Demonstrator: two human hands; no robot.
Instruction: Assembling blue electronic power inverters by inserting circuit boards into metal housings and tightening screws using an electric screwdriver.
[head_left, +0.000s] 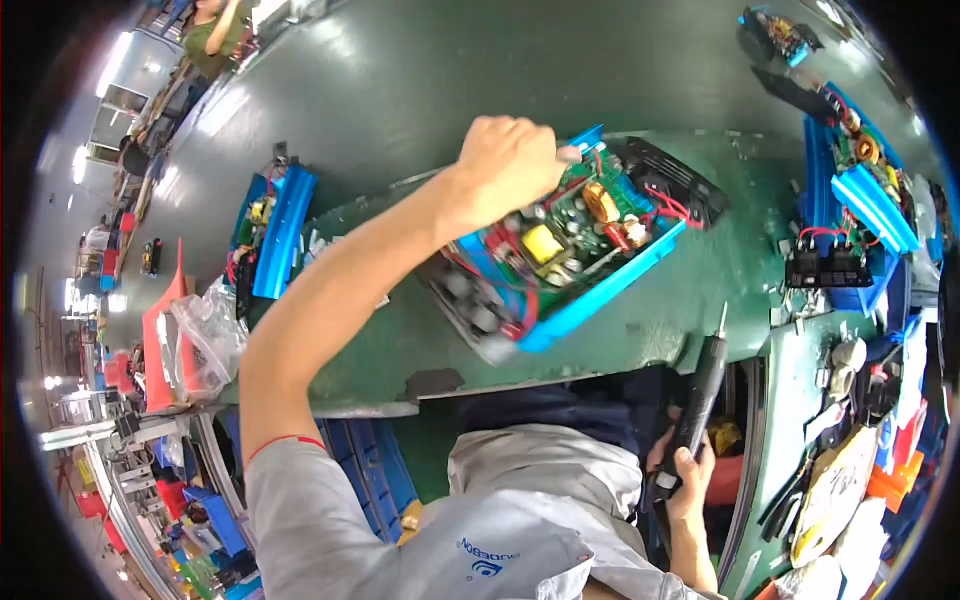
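My left hand (512, 160) is curled at the far side of an open blue case (604, 291), but I can't tell if it grips it. My right hand (691, 488) is wrapped around a black electric screwdriver (703, 390). The case, full of electric parts (543, 243), is on the green table (640, 345).

Left hand (510, 165): fingertips hidden. Dark end panel (466, 326) blurred.

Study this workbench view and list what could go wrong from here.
The bare bit of the black screwdriver in the right hand could scratch the uncovered circuit board if it swings inward.

Red wires loop between the board and the black end panel, so they might be tugged if the blue case shifts.
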